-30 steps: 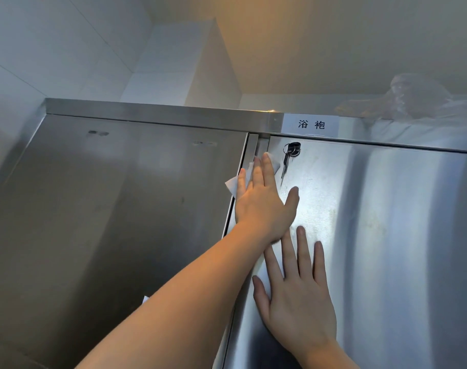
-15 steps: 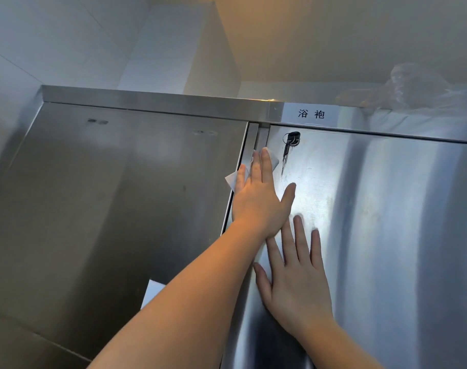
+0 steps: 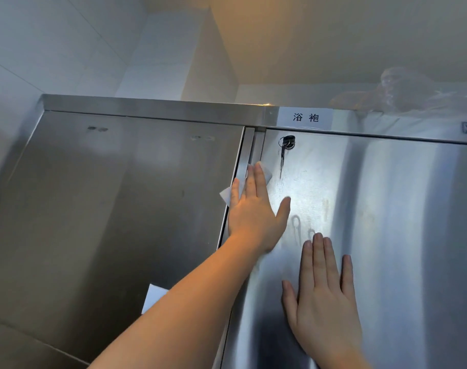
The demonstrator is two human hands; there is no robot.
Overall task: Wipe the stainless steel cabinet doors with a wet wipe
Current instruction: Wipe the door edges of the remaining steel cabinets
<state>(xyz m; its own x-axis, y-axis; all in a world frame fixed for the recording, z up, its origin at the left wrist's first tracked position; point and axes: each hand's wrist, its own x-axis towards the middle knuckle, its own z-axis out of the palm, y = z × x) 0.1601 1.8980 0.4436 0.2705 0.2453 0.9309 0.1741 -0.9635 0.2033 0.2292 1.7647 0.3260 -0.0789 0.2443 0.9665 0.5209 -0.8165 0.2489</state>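
Left hand (image 3: pixel 253 209), fingers straight, presses a white wet wipe (image 3: pixel 264 170) flat near the right cabinet door's (image 3: pixel 387 235) upper-left corner; right hand (image 3: pixel 325 296) rests spread flat below

Two bare hands and forearms in view, nothing else of the person. Left hand (image 3: pixel 253 211): no glove, no ring, no watch or band at the wrist. Left forearm (image 3: pixel 179 310) bare along its whole visible length; no sleeve or cuff enters the picture. Fingernails short, unpainted, rounded tips. Right hand (image 3: pixel 323 296): likewise ungloved, no rings on any visible finger, nails short and plain. Right wrist (image 3: pixel 347 355) bare to the lower edge of the view, no bracelet, no cuff. Fingers slender and long on both hands. No marks, plasters or tattoos seen on either hand or on the forearm.
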